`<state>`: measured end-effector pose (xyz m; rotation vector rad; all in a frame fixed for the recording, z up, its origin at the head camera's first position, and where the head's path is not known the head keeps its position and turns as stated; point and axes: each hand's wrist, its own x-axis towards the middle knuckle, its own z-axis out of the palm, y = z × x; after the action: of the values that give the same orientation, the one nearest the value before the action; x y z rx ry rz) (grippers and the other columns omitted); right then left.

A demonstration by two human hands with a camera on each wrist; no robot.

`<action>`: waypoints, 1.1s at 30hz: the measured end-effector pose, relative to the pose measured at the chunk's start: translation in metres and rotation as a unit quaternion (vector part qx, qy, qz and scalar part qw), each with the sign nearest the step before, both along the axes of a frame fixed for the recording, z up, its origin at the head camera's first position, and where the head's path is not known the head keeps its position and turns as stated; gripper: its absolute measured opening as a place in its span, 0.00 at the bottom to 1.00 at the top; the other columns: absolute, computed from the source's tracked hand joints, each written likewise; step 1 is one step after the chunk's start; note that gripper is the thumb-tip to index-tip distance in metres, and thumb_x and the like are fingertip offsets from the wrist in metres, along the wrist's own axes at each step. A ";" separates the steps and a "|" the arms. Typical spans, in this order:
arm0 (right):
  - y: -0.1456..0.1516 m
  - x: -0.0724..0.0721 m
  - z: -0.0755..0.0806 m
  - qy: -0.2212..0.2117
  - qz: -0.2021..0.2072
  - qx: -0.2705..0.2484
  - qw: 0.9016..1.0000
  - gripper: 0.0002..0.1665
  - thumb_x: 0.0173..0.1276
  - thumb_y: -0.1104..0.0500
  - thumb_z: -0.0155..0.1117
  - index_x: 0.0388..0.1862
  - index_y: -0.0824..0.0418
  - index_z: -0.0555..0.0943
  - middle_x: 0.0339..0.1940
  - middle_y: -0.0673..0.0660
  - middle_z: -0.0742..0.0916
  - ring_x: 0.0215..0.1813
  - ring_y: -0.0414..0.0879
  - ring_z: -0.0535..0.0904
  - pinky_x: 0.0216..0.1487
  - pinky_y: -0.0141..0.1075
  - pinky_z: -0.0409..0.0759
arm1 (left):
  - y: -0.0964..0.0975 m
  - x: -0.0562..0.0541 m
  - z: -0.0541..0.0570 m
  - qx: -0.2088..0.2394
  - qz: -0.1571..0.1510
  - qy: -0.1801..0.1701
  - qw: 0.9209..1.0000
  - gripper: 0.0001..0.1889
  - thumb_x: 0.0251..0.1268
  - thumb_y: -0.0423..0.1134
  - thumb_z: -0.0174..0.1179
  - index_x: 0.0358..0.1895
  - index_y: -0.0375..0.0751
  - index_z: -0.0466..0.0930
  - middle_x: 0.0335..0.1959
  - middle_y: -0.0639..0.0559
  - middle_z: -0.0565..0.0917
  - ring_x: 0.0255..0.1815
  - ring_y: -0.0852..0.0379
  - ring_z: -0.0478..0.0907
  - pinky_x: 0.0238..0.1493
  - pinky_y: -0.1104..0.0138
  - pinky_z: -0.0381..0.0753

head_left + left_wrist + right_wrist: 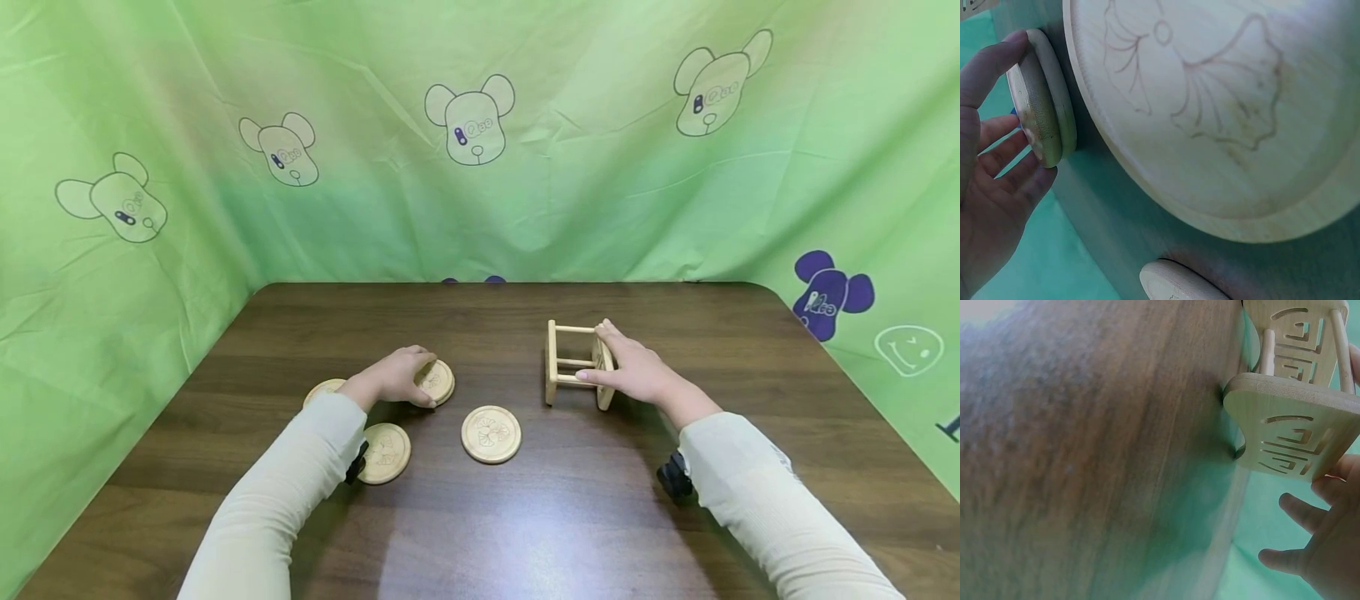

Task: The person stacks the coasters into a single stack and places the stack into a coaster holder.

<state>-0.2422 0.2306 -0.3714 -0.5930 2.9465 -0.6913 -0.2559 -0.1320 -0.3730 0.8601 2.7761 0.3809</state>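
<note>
My left hand (396,377) pinches the edges of a round wooden coaster (435,379), thumb on the near side. It lies over a second coaster (1063,94), seen edge-on in the left wrist view. Beside the left sleeve lies a coaster with engraved leaves (386,452); it fills much of the left wrist view. A wooden coaster rack (551,367) with rods and two cut-out side panels stands on the right. My right hand (633,367) holds its right panel (1297,434) between thumb and index finger, the other fingers spread away from it.
On the brown wooden table (480,517), another coaster (491,434) lies between the hands. One more coaster (322,388) is partly hidden behind my left forearm. A green printed cloth (480,217) hangs around the table's back and sides.
</note>
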 end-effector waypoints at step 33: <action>0.000 -0.002 -0.003 -0.004 -0.006 0.004 1.000 0.56 0.52 0.33 0.53 0.65 0.70 0.48 0.66 0.68 0.49 0.63 0.65 0.48 0.55 0.59 0.50 | -0.010 0.002 0.007 0.010 -0.008 0.008 1.000 0.40 0.41 0.47 0.66 0.58 0.27 0.61 0.55 0.36 0.67 0.57 0.44 0.60 0.57 0.59 0.58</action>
<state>-0.2442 0.2311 -0.3740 -0.5713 2.9461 -0.6796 -0.2536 -0.1418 -0.3656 0.8918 2.7823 0.4009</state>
